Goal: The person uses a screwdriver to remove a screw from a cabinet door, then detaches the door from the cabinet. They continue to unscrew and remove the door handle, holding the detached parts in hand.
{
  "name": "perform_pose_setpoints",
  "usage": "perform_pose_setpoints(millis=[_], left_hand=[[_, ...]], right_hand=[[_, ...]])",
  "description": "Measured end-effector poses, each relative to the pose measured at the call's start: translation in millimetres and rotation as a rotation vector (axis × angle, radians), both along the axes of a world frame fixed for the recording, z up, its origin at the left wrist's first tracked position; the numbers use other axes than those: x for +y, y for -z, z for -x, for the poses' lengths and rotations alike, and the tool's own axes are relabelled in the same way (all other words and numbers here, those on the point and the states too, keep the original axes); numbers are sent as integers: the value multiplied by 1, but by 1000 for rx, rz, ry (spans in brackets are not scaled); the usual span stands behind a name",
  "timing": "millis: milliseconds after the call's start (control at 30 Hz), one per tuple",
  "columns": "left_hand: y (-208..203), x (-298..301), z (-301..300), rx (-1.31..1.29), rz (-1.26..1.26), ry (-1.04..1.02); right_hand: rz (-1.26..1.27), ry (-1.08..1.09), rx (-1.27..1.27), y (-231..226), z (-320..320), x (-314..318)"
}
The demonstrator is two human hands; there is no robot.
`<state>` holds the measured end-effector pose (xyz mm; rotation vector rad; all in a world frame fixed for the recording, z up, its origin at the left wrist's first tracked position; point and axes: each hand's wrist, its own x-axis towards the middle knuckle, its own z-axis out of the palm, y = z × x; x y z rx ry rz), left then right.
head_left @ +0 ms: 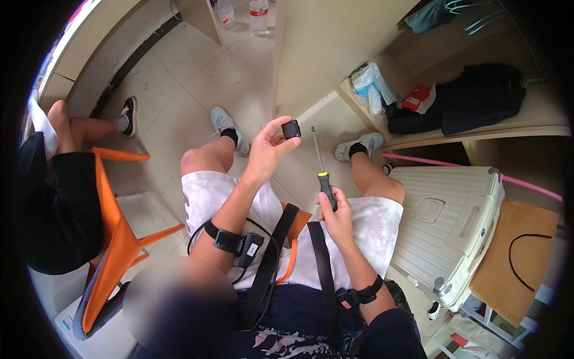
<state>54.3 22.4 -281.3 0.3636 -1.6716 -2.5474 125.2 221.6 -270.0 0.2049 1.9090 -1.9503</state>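
Note:
My left hand (272, 146) pinches a small black square block (291, 130) between thumb and fingers, raised in front of me above the floor. Its exact kind does not show. In my right hand (336, 218) is a screwdriver (324, 182) with a black handle, a yellow collar and a long thin metal shaft. The fingers wrap the handle low down, and the shaft points away from me. Its tip, level with the black block, stands a little to the right of it without touching.
A white suitcase (445, 227) stands at my right beside a wooden board (520, 257). An open cupboard (490, 133) holds dark clothing (460, 99) and plastic bags (373, 87). At left a person sits near an orange-framed chair (110, 221). Bottles (259, 17) stand at the far side.

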Motion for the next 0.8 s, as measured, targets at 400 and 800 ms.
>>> perform_pose_setpoints(millis=[400, 800], left_hand=[[4, -4, -1, -110, -297, 227], [1, 1, -1, -81, -213, 317]], right_hand=[[59, -18, 145, 0, -9, -3], [-282, -117, 199, -4, -7, -5]])
